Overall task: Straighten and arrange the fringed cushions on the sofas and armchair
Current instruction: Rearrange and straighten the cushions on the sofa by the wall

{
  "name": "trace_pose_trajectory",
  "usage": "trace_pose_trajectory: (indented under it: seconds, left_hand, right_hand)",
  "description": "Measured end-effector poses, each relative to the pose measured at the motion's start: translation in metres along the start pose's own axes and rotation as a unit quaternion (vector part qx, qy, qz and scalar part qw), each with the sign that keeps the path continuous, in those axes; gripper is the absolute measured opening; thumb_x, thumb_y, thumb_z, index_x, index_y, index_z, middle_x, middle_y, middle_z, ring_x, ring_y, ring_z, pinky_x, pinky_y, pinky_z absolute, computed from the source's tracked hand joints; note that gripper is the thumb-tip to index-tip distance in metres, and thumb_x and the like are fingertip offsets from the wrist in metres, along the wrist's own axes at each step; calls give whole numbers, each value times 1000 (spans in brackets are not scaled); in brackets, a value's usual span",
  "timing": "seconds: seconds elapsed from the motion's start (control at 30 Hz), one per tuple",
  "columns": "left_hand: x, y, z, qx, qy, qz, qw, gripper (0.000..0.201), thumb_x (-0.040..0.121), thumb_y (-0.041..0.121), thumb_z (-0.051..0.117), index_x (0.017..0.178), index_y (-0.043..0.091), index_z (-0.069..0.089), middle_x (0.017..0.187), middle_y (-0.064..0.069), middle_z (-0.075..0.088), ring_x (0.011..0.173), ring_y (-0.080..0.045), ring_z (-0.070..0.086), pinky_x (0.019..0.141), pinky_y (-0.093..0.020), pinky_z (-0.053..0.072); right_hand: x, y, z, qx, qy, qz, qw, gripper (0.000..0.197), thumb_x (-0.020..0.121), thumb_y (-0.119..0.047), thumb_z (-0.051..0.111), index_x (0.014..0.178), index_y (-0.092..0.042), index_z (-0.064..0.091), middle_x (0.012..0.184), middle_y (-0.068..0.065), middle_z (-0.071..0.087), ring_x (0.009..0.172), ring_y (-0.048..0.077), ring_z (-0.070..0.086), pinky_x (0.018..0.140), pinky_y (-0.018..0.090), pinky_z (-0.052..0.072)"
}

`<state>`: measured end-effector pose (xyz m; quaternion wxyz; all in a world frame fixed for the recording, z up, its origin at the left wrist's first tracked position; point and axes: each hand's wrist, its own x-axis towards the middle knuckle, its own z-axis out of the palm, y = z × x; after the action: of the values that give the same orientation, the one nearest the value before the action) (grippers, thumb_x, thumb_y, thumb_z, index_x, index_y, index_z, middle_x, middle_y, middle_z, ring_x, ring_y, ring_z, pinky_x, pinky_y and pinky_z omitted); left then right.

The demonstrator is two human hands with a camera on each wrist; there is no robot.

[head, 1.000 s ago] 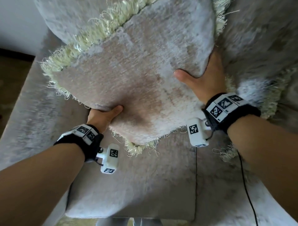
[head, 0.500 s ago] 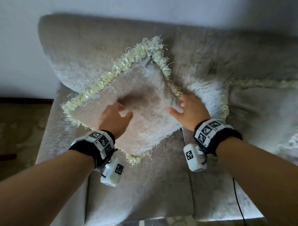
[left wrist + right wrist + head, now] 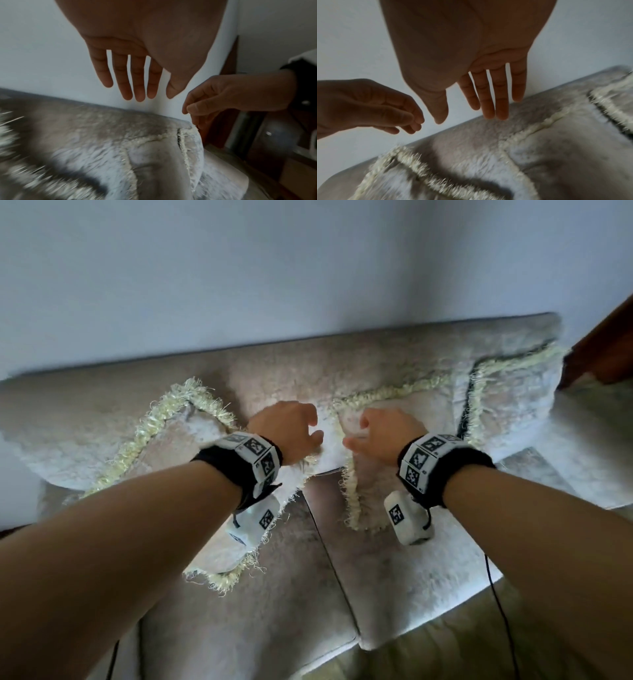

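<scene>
A beige cushion with a cream fringe (image 3: 161, 450) leans tilted against the sofa back at the left. A second fringed cushion (image 3: 442, 405) leans to its right, and a third (image 3: 513, 402) stands at the far right. My left hand (image 3: 291, 429) and right hand (image 3: 383, 433) hover close together over the gap between the first two cushions. Neither hand holds anything. In the left wrist view my left fingers (image 3: 133, 83) hang straight above the cushions. The right wrist view shows my right fingers (image 3: 489, 97) relaxed as well.
The grey plush sofa (image 3: 274, 594) stands against a pale wall (image 3: 308, 268). A seam splits its seat into two cushions. Dark wooden furniture (image 3: 609, 344) stands beyond the sofa's right end. A black cable (image 3: 503, 611) hangs from my right wrist.
Both hands have let go of the left cushion, which now leans on the sofa back. They have lifted and moved right, toward the second cushion.
</scene>
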<state>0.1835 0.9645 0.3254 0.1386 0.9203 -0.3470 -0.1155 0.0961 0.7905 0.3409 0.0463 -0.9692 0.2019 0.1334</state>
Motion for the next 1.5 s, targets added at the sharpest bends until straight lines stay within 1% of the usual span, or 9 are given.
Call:
trace_pose_trajectory:
  seconds: [0.13,0.3,0.4,0.57,0.67,0.87,1.13,1.3,1.5]
  left_hand:
    - [5,71,-3,51,-6,43,998,39,94,50,53,126,30,64,129,3,67,117,-25,62,95,-42,52]
    - [3,168,1,91,-14,53,994,39,93,54,53,124,33,63,127,5,67,113,-23,64,91,-39,52]
    - [3,224,2,121,-19,64,990,40,92,57,52,125,35,62,125,6,67,111,-23,64,90,-41,53]
    - [8,302,4,173,-52,82,980,42,90,63,52,125,42,58,125,8,67,115,-24,62,97,-45,51]
    - [18,331,6,182,-64,83,978,43,87,66,52,123,43,59,124,9,67,115,-24,62,97,-46,51]
    - [64,349,10,170,-71,61,981,42,87,66,53,122,45,58,124,9,67,118,-23,61,99,-45,50]
    - [165,343,42,98,-84,14,991,40,89,63,55,123,43,60,122,9,69,118,-21,60,99,-45,49]
    - [206,336,52,62,-92,-27,993,38,92,58,57,125,39,63,122,9,70,125,-19,54,101,-46,47]
    - [247,304,71,-12,-85,-141,986,32,92,54,60,118,37,66,123,5,71,118,-20,60,104,-47,47]
  right_hand:
    - [-37,62,-22,-3,23,22,999,67,84,-68,56,129,-18,56,128,7,62,110,28,62,92,43,53]
    - [-92,156,-44,-3,32,39,999,65,86,-66,57,129,-17,55,124,8,63,106,28,62,90,42,54]
    - [-119,213,-59,-21,31,40,998,69,87,-67,55,132,-16,54,129,10,62,111,30,61,94,42,52]
    - [-137,285,-82,-31,51,15,998,65,89,-63,56,131,-13,54,129,11,62,114,30,60,92,41,52]
    - [-130,312,-86,-20,52,12,998,63,86,-64,58,127,-16,54,125,8,63,106,28,63,90,43,55]
    - [-83,347,-85,-24,35,0,999,49,83,-67,58,102,-22,54,105,4,67,88,25,65,81,44,58]
    - [21,378,-87,-79,3,-41,996,58,88,-65,55,119,-17,58,111,5,66,88,23,63,79,37,54]
    - [83,396,-85,-40,-15,-67,997,57,89,-61,56,122,-15,57,114,6,65,95,24,64,83,39,55]
    - [163,411,-49,-13,-46,-123,991,62,88,-65,54,124,-15,57,116,6,66,99,26,64,86,41,55]
